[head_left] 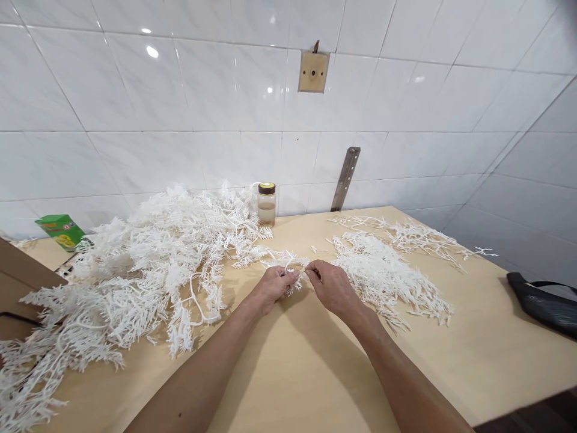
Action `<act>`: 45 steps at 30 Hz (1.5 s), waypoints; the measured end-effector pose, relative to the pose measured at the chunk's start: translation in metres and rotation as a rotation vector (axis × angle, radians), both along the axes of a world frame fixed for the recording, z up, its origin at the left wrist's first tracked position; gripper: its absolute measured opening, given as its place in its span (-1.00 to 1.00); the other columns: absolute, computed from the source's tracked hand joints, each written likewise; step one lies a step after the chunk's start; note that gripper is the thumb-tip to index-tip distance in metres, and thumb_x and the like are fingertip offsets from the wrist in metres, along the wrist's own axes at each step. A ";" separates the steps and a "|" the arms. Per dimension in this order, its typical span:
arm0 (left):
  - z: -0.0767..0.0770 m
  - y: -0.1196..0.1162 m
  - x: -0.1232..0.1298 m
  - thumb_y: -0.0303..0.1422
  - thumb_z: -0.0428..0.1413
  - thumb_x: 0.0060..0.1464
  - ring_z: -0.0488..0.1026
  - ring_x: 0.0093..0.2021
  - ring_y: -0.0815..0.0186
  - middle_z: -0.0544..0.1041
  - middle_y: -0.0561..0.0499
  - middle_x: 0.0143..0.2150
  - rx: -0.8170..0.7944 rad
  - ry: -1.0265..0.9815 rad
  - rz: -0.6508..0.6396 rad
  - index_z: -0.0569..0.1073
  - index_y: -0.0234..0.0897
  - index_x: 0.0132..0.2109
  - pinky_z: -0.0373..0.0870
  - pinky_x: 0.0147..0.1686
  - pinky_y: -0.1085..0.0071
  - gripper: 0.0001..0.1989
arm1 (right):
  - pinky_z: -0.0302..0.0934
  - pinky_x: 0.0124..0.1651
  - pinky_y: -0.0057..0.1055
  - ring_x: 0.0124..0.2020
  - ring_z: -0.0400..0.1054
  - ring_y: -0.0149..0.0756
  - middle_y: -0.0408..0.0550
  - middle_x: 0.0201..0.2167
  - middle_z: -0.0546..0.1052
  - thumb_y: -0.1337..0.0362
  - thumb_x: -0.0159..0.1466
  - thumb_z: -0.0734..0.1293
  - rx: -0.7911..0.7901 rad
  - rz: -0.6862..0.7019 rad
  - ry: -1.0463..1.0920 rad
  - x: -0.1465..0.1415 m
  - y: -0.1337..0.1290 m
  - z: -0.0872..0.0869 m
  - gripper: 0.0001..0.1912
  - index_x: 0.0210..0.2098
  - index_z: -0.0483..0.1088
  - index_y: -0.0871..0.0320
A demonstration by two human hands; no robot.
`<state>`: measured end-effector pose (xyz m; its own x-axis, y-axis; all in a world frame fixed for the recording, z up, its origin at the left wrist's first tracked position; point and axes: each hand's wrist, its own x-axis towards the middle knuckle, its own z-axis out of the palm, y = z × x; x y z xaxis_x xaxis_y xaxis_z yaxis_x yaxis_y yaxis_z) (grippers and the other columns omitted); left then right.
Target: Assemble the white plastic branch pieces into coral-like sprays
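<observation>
- The left hand (276, 285) is closed, thumb pressed against the fingers, and has hold of a white plastic sprig (288, 260).
- The right hand (328, 282) has its thumb and forefinger pinched together at the sprig's right end, the other fingers curled; whether a bit of it is caught between those tips is too small to tell.
- The sprig is above the middle of the bench (306, 373), between the two piles, its thin branches showing above and below the left thumb.
- Just beyond the hands, a few loose white bits (318, 249) lie on the wood.
- Near the right hand, a flat heap of short white pieces (383, 270) spreads over the bench.
- Behind that heap, and to its right, lie bare white stems (424, 237).
- On the left, a large, tall pile of leafy white branches (153, 258) reaches toward the bench's near side.
- A jar (266, 211) with a dark lid stands upright by the pile, partly filled with liquid.
- Farther left are a green box (61, 233) and a brown cardboard box (27, 282).
- At the far right lies a black bag (545, 304).
- Behind, a metal bracket (346, 179) leans against the tiled wall (198, 90).
</observation>
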<state>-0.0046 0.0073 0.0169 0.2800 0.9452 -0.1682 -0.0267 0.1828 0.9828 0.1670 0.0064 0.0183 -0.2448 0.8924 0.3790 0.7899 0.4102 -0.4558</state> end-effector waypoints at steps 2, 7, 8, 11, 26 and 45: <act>-0.003 0.000 0.001 0.07 0.28 -0.20 -0.05 -0.64 0.53 0.08 0.21 -0.67 -0.007 0.013 0.004 0.18 -0.23 -0.54 -0.23 -0.59 0.43 -0.45 | 0.09 -0.26 -0.41 -0.31 0.38 -0.27 -0.01 -0.30 0.54 0.32 0.37 0.13 0.027 -0.038 -0.063 -0.005 0.001 -0.001 -0.79 -0.28 0.38 0.17; -0.005 -0.002 0.003 0.03 0.29 -0.18 -0.07 -0.64 0.53 0.08 0.21 -0.67 0.039 -0.056 0.007 0.21 -0.25 -0.55 -0.21 -0.59 0.44 -0.47 | 0.04 -0.32 -0.40 -0.38 0.33 -0.28 0.04 -0.36 0.48 0.41 0.31 0.14 0.007 -0.404 -0.092 0.011 0.011 -0.001 -0.83 -0.33 0.34 0.19; -0.004 -0.002 0.003 0.03 0.28 -0.17 -0.10 -0.64 0.54 0.05 0.23 -0.67 0.044 -0.080 0.018 0.20 -0.25 -0.55 -0.23 -0.59 0.44 -0.47 | 0.05 -0.32 -0.40 -0.38 0.33 -0.27 0.03 -0.38 0.48 0.41 0.29 0.16 0.010 -0.465 -0.066 0.020 0.014 0.000 -0.85 -0.35 0.34 0.18; -0.001 -0.002 0.002 0.04 0.29 -0.17 -0.16 -0.65 0.55 0.00 0.25 -0.68 0.040 -0.125 0.063 0.19 -0.24 -0.54 -0.28 -0.59 0.43 -0.47 | 0.12 -0.29 -0.39 -0.38 0.36 -0.27 0.00 -0.36 0.48 0.38 0.22 0.22 0.015 -0.541 0.050 0.043 0.017 0.003 -0.89 -0.31 0.38 0.18; -0.007 -0.001 0.008 0.05 0.24 -0.15 -0.03 -0.64 0.52 0.12 0.20 -0.68 0.133 -0.025 0.190 0.26 -0.26 -0.52 -0.14 -0.59 0.46 -0.51 | 0.11 -0.61 -0.52 -0.69 0.30 -0.45 -0.22 -0.60 0.36 0.03 0.20 0.30 -0.482 -0.002 0.466 0.004 -0.001 0.010 -0.69 -0.40 0.45 0.16; -0.002 -0.003 0.008 -0.02 0.28 -0.16 -0.13 -0.65 0.54 0.01 0.25 -0.67 0.039 -0.092 0.190 0.20 -0.23 -0.52 -0.24 -0.60 0.45 -0.52 | 0.20 -0.34 -0.39 -0.48 0.38 -0.30 -0.04 -0.40 0.52 0.18 0.20 0.30 -0.133 -0.442 0.189 0.037 0.010 0.011 -0.78 -0.26 0.47 0.18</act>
